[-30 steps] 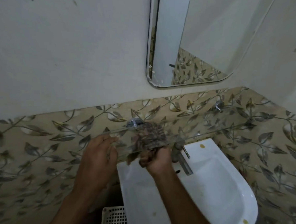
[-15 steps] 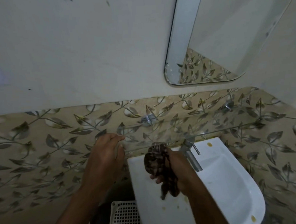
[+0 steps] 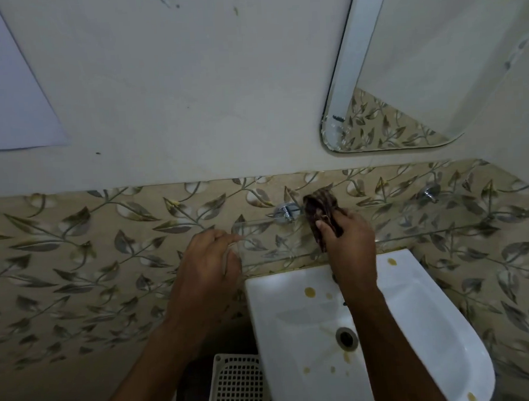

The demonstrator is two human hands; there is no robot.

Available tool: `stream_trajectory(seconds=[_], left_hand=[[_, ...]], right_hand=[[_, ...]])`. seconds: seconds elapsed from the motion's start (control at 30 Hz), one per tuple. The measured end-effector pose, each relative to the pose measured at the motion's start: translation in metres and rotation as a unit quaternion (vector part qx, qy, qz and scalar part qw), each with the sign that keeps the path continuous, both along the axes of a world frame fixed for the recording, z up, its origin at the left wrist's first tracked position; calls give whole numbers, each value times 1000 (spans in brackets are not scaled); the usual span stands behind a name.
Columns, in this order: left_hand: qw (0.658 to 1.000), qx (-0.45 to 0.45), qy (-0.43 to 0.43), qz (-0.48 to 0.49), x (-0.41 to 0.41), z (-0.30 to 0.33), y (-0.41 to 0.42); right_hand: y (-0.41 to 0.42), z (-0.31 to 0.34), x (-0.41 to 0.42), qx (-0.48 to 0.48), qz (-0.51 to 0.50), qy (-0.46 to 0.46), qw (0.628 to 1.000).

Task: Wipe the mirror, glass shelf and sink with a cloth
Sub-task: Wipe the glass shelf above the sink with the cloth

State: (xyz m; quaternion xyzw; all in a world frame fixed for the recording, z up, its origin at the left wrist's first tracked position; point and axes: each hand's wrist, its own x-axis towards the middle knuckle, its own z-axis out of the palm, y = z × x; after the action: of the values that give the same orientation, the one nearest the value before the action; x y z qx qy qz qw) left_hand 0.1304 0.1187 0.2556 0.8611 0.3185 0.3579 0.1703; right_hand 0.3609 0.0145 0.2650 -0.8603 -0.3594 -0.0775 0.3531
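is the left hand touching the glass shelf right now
Touching: the head view shows the left hand with fingers curled over the glass shelf's left end.

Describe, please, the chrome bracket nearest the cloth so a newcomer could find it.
Start at the white ceramic sink and go up to the clear glass shelf. The shiny chrome bracket clamps its back edge, just left of the dark patterned cloth; its twin sits far right.

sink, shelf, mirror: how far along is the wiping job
In hand: the right hand holds the dark cloth on the glass shelf beside its chrome bracket, while the left hand grips the shelf's left end. Left: the sink shows yellow-brown spots on rim and basin, so it looks unwiped. The mirror has marks at its lower left corner; whether it was wiped cannot be told.
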Motion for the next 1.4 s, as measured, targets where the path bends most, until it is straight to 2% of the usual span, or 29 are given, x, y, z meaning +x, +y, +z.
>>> stream_trajectory(seconds=[0.13,0.27,0.33,0.4,0.43,0.57,0.63,0.73,0.8,0.9,1.0,1.07,1.13,1.17,1.2,1.27,1.33,1.4], left_hand=[[1000,14,4,12,-1,3,-2],[1000,6,-2,0,11,9,-7],[1000,-8,-26,-4,19,17,-13],[998,-35,-56,-2,26,24,-19],[997,-39,-67,-3,28,26,-22],[998,-30,-63,-2,29,29,-21],[998,-34,-51,5,25,26,-19],[999,-28,-36,9,18,21,-18],[999,-34,-31,15,15,19,-17],[999,-41,-29,14,14,19,-18],[1000,-21,-10,5,14,16,-16],[1000,-9,1,0,14,12,-15],[1000,4,7,-7,15,8,-14],[1000,7,11,-11,17,7,-14],[1000,8,15,-14,20,7,-15],[1000,4,19,-13,24,8,-17],[1000,-4,24,-12,27,12,-19],[999,-8,31,-10,28,13,-22]], right_hand=[[29,-23,-5,-94,-20,-46,994],[46,-29,-58,-70,59,-79,993],[52,-36,-90,-63,132,-101,984],[48,-45,-116,-69,203,-29,976],[42,-47,-128,-29,239,6,971],[29,-65,-131,19,304,-74,950],[20,-59,-120,39,336,-169,926],[5,-45,-85,7,403,-161,901],[-8,-35,-51,-49,364,-183,912],[-26,-33,-6,-38,300,-142,943],[-63,-40,16,-8,208,-168,964],[-89,-52,19,34,112,-99,988],[-101,-73,12,100,13,74,992],[-98,-81,5,145,-15,186,972],[-90,-85,-1,204,-17,310,928],[-68,-82,-14,310,28,534,786],[-43,-69,-24,371,63,652,658],[-20,-54,-36,414,73,718,555]])
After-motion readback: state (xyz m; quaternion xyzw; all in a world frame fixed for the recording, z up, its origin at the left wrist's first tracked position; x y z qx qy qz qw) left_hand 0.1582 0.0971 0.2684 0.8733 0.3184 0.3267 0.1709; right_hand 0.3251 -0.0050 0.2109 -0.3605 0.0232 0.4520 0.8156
